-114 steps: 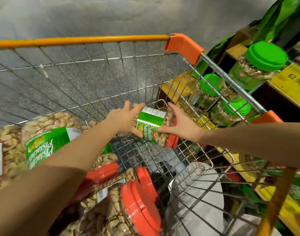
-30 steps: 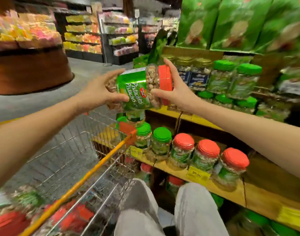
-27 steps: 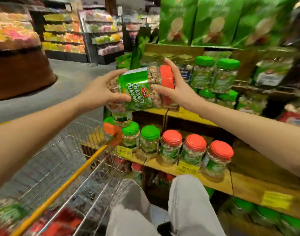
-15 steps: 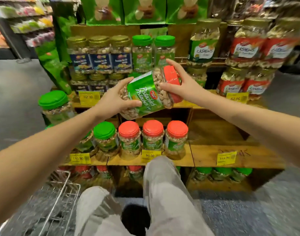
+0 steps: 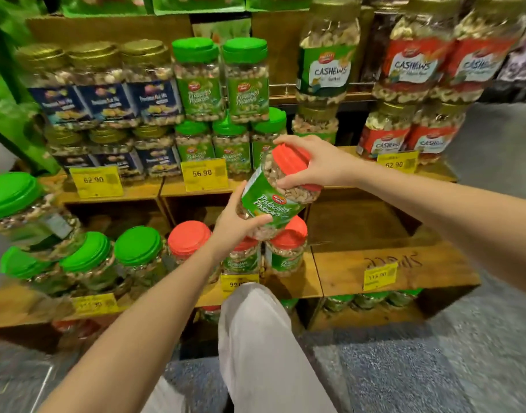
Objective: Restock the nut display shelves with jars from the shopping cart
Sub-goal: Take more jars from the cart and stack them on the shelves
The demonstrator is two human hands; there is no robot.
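A pistachio jar (image 5: 273, 201) with a green label and a red lid is held tilted in the air, lid up and to the right, in front of the wooden display shelves. My left hand (image 5: 234, 225) grips its bottom end from below. My right hand (image 5: 312, 163) holds the red lid end from above. Just under the jar, three red-lidded pistachio jars (image 5: 190, 238) stand in a row on the middle shelf (image 5: 375, 263), whose right part is bare wood. The shopping cart is out of view.
Green-lidded pistachio jars (image 5: 220, 81) and blue-labelled mixed nut jars (image 5: 106, 102) fill the upper shelf, with cashew jars (image 5: 416, 67) at the right. More green-lidded jars (image 5: 136, 248) stand at lower left. My knee in light trousers (image 5: 255, 338) is raised below the shelf. Yellow price tags line the edges.
The view has swung from the cart to face the shelves. Both hands have carried the jar lower and closer to the middle shelf, tilting its lid upward.
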